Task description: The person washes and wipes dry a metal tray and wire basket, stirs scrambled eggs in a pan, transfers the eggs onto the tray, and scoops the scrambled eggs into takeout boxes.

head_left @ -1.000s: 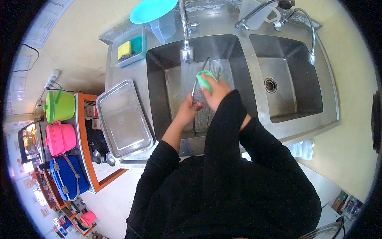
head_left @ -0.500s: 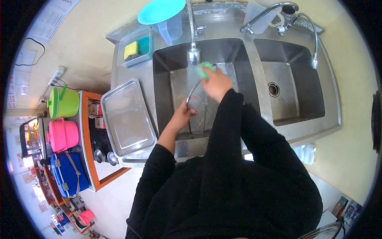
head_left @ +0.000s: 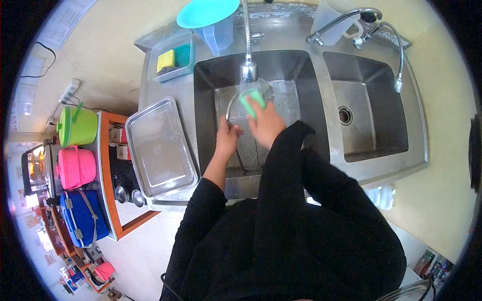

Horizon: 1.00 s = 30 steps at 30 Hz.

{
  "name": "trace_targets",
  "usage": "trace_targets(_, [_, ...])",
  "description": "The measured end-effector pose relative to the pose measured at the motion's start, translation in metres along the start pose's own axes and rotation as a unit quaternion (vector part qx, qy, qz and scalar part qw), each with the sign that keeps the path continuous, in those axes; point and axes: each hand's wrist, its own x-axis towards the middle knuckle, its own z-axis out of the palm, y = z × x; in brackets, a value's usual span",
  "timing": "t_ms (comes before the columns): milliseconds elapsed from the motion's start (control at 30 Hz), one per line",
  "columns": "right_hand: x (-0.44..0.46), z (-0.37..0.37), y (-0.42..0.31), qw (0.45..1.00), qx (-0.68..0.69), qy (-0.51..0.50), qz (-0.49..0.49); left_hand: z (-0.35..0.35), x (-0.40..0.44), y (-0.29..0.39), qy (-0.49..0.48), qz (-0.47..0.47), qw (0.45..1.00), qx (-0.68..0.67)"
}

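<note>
My left hand [head_left: 228, 136] is closed on the lower left rim of a round metal wire rack [head_left: 236, 111], holding it tilted over the left sink basin [head_left: 211, 70]. My right hand [head_left: 267, 124] grips a green sponge [head_left: 252, 102] and presses it against the rack's upper part; the fingers are slightly blurred. Just above them hangs the spray head of a flexible tap [head_left: 248, 71], with water running down onto the rack and sponge. Hand, sponge and water cover part of the rack.
A metal tray [head_left: 159, 145] rests left of the basin. Behind it stand a plastic tub [head_left: 172, 62] with a yellow sponge, and a turquoise bowl [head_left: 208, 12] on a clear jug. On the right are a second basin [head_left: 374, 125] and curved tap [head_left: 346, 20].
My right hand and the green sponge have moved down and left across the rack, from its upper right edge. The rack has shifted slightly left and up with my left hand.
</note>
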Motion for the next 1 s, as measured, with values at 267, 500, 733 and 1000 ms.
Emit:
trace_targets(267, [-0.05,0.036,0.038,0.997,-0.017,0.009,-0.072,-0.001,0.022,-0.017,0.038,-0.04,0.998,-0.031])
trace_targets(500, [-0.035,0.038,0.052,0.992,0.032,0.015,-0.125,-0.016,0.025,0.003,-0.101,-0.208,0.929,-0.289])
trace_targets(733, [-0.024,0.024,0.045,0.989,0.124,-0.063,0.054,-0.009,0.015,0.003,-0.144,-0.223,0.92,-0.289])
trace_targets(1000, [0.003,-0.011,0.032,0.982,0.06,-0.17,0.062,0.0,0.013,-0.012,-0.155,-0.232,0.896,-0.346])
